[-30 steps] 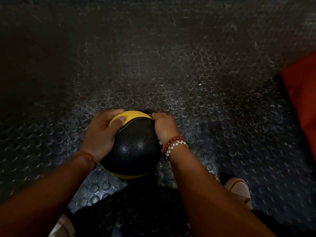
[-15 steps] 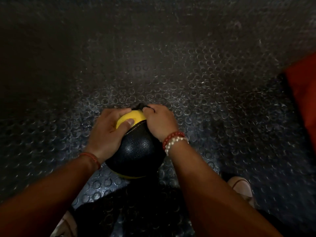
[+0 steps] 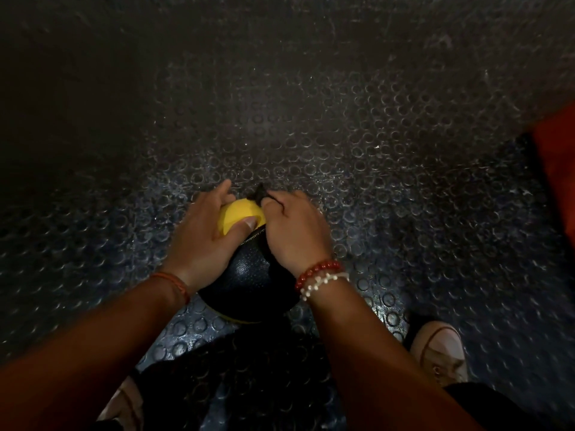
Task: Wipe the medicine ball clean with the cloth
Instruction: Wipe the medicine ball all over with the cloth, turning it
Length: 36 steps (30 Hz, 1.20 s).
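Observation:
A black and yellow medicine ball [image 3: 245,275] sits on the studded floor between my arms. My left hand [image 3: 202,241] grips its left side, thumb lying across the yellow panel [image 3: 238,213]. My right hand [image 3: 295,231] is on the upper right of the ball with its fingers curled round a dark cloth [image 3: 259,194]. A small corner of the cloth sticks out above the fingers at the far top of the ball. Most of the cloth is hidden under that hand.
The dark rubber floor [image 3: 373,157] with raised round studs spreads all around. A red-orange object [image 3: 557,169] stands at the right edge. My light shoes show at the bottom, one at the right [image 3: 438,349] and one at the lower left [image 3: 124,402].
My right hand has slid with the cloth from the ball's right side up and over to its far top. The left hand has kept its hold; the view has shifted slightly.

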Each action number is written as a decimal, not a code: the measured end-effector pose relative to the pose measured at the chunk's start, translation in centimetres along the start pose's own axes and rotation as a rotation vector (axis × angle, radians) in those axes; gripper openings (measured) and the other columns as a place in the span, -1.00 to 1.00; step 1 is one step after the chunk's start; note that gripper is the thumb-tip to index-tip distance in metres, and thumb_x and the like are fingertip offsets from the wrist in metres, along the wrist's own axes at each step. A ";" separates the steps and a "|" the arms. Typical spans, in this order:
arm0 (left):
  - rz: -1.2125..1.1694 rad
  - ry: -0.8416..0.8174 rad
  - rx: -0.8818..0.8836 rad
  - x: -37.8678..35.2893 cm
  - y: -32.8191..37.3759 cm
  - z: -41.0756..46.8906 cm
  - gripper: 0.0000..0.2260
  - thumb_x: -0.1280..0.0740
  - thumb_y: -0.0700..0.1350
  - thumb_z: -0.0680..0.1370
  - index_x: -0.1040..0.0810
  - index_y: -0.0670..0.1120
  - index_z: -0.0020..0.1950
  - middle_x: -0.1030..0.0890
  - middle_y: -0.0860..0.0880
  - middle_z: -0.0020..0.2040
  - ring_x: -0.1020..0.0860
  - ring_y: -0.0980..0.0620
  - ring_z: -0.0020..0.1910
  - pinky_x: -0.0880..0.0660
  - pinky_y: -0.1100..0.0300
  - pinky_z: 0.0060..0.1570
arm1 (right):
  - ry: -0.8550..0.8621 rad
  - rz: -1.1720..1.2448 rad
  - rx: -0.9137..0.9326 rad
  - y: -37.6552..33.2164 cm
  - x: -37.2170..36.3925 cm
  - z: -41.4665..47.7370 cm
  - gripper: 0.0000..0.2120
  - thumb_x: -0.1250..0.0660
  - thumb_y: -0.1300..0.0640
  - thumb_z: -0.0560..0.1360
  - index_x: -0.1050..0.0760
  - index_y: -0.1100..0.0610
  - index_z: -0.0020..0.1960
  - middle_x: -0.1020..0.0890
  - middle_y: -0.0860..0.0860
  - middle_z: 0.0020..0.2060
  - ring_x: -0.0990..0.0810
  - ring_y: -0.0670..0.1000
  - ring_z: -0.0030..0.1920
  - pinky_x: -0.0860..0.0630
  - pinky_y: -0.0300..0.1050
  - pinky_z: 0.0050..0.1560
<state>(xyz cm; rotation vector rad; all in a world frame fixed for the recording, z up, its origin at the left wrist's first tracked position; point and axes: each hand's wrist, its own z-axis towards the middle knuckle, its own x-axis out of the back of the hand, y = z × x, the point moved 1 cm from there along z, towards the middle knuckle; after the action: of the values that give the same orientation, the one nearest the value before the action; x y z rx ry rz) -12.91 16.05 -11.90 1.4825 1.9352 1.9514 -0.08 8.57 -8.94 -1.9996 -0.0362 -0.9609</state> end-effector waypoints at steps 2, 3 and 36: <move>0.009 -0.006 -0.003 -0.1 -0.1 -0.2 -0.11 -0.18 0.38 0.36 -0.13 -0.01 0.61 -0.44 0.09 0.34 -0.39 0.04 0.38 -0.33 0.02 0.38 | -0.067 -0.050 0.086 -0.3 0.0 1.0 -0.72 -0.11 -0.04 0.58 -0.59 -0.03 0.01 -0.54 0.00 0.01 -0.51 0.03 -0.03 -0.42 -0.07 -0.03; 0.009 -0.004 0.002 -0.2 -0.2 -0.2 -0.10 -0.19 0.38 0.35 -0.10 0.00 0.61 -0.43 0.13 0.32 -0.39 0.03 0.39 -0.33 -0.04 0.39 | -0.100 -0.046 0.086 -0.1 0.0 1.7 -0.72 -0.12 -0.03 0.57 -0.57 -0.02 -0.15 -0.56 0.01 -0.08 -0.52 0.04 -0.09 -0.42 -0.08 -0.09; 0.047 0.055 0.179 -1.5 0.9 0.3 -0.43 -0.09 0.17 0.53 -0.47 -0.08 0.44 -0.45 -0.07 0.34 -0.42 -0.05 0.33 -0.26 0.19 0.21 | -0.117 -0.013 -0.158 1.7 0.7 1.4 -0.69 -0.06 0.01 0.58 -0.56 0.07 -0.03 -0.55 0.02 -0.09 -0.54 0.07 -0.05 -0.40 -0.10 -0.13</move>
<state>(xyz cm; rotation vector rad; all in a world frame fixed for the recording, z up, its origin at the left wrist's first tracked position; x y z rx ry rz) -11.36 15.15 -12.11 1.5437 2.1691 1.9006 1.90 8.31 -10.07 -2.2025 -0.0390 -0.8767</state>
